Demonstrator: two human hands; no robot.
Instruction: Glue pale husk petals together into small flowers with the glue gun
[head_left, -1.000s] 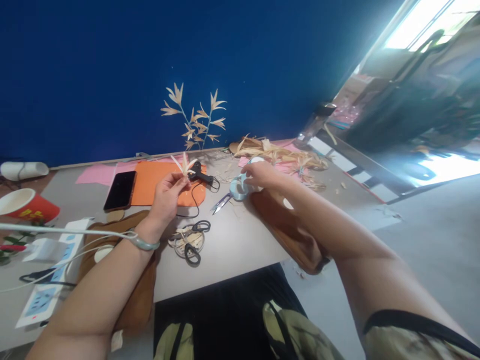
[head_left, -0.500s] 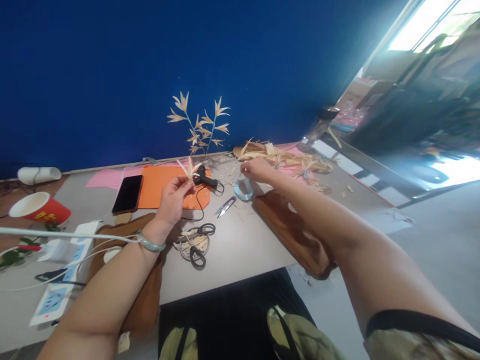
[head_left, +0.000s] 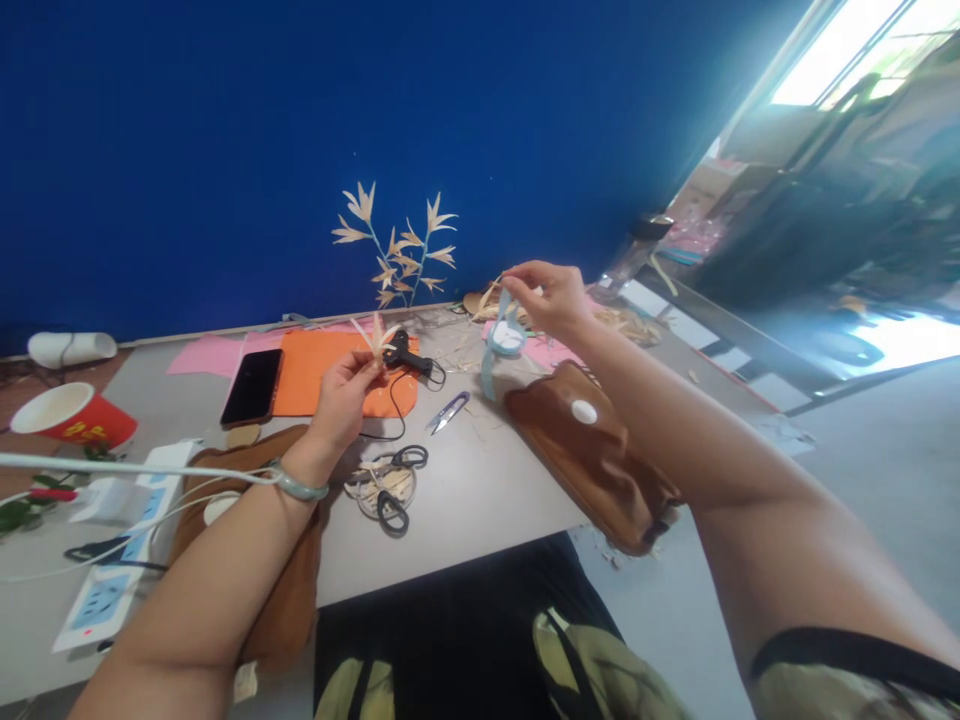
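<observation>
My left hand (head_left: 342, 398) pinches the base of a pale husk-like flower (head_left: 377, 336), its thin petals pointing up. Over the right of the table, my right hand (head_left: 553, 298) grips a roll of light blue tape (head_left: 508, 350) by its upper part. A loose strip of the tape hangs below the roll. Just beyond the flower lies a black glue gun (head_left: 403, 350) on an orange mat (head_left: 300, 385). Between the hands are thread snips (head_left: 448, 412). Nearer me, black-handled scissors (head_left: 393, 512) rest across a round dish (head_left: 411, 490) with pale scraps.
A made spray of husk flowers (head_left: 409, 265) stands against the blue wall. Brown cushions (head_left: 581, 460) lie under both arms. A phone (head_left: 253, 388), a red paper cup (head_left: 97, 420) and a power strip (head_left: 112, 580) with cables are at left. Dry husks (head_left: 630, 328) lie at back right.
My right hand has risen and moved slightly right, lifting the tape roll off the table; a strip now dangles from it. My left hand keeps its hold on the flower, almost still.
</observation>
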